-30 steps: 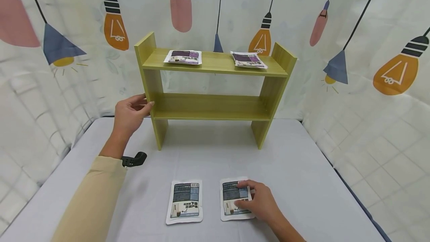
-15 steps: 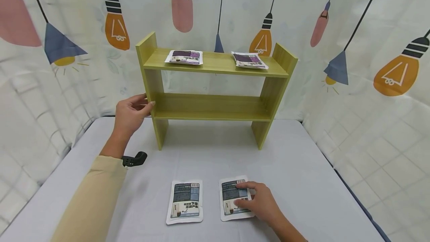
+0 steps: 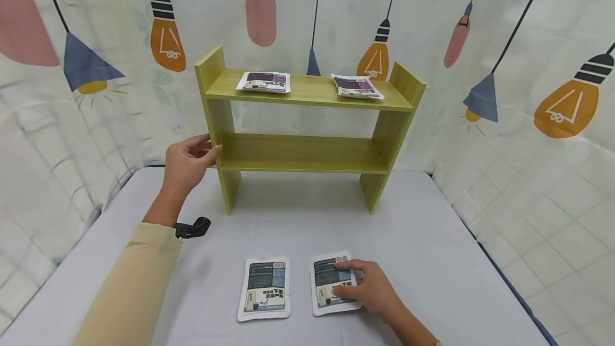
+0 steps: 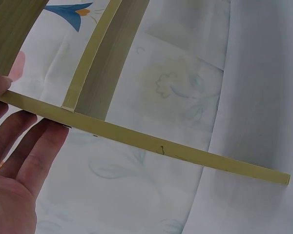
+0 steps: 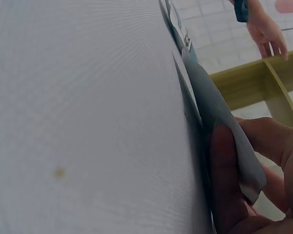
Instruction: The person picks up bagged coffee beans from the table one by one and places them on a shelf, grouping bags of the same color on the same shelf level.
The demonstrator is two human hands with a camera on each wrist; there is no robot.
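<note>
A yellow-green wooden shelf stands at the back of the table. My left hand grips its left side panel, thumb on one face and fingers on the other. At the front, my right hand pinches the right edge of a white pouch with a dark blue-grey label. In the right wrist view that pouch is tilted, with its held edge raised off the cloth and fingers beneath it. To its left, a matching pouch lies flat.
Two purple-labelled pouches lie on the top shelf, a left pouch and a right pouch. White cloth covers the table. Behind and beside it hang curtains printed with lamps. A black band sits on my left wrist.
The pouch in my right hand has shifted slightly left and turned a little, with the hand moving along. My left hand keeps its grip on the shelf.
</note>
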